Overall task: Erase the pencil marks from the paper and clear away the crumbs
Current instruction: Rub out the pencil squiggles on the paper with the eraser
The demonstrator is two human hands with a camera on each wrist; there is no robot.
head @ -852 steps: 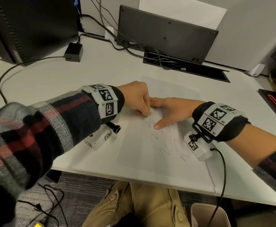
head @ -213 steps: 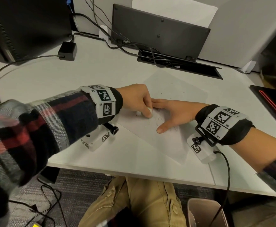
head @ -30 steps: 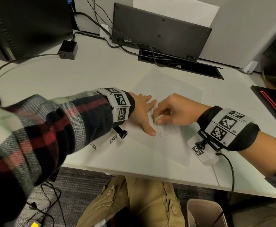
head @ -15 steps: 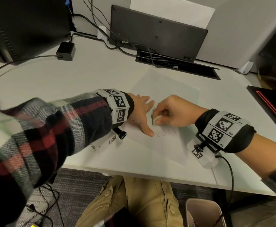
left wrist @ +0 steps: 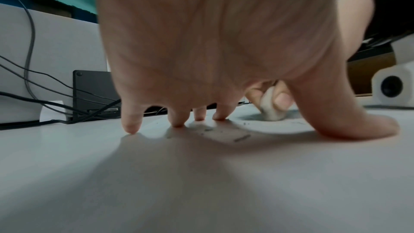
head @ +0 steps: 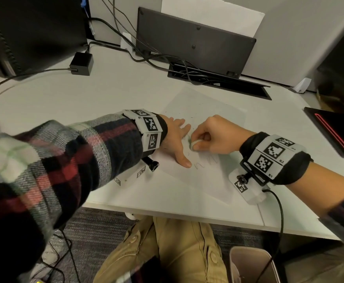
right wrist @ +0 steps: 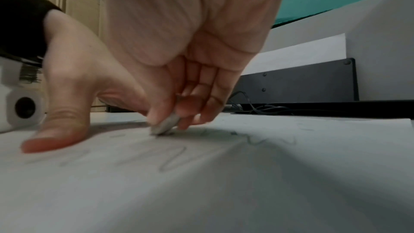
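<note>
Paper (head: 205, 172) lies skewed on a white desk (head: 105, 94), seen from a head camera looking down at two hands. Left hand (head: 175, 139) presses flat on the sheet, fingers (left wrist: 132, 123) spread apart and straight, thumb stretched toward the person. Right hand (head: 214, 135) sits just beside it, its fingers curled and clamped on a small white eraser (head: 195, 142), pinched between thumb and fingertips. The eraser's lower end touches the paper in the gap between the left thumb and forefinger.

Pencil marks (head: 205, 160), a few looping squiggles, remain on the sheet just toward the person from the eraser; the right wrist view shows them close in front of the camera. Dark crumbs (left wrist: 241, 137) lie scattered on the paper around the left fingertips.

Erasing looks well along but unfinished. To do this step well, the left hand should probably keep firm downward pressure close to the rubbing spot so the sheet does not buckle or tear. Short strokes running away from the holding hand seem safest. The eraser's end looks grey, so turning to a cleaner face may avoid smearing. Crumbs are best swept off after the last marks go.
</note>
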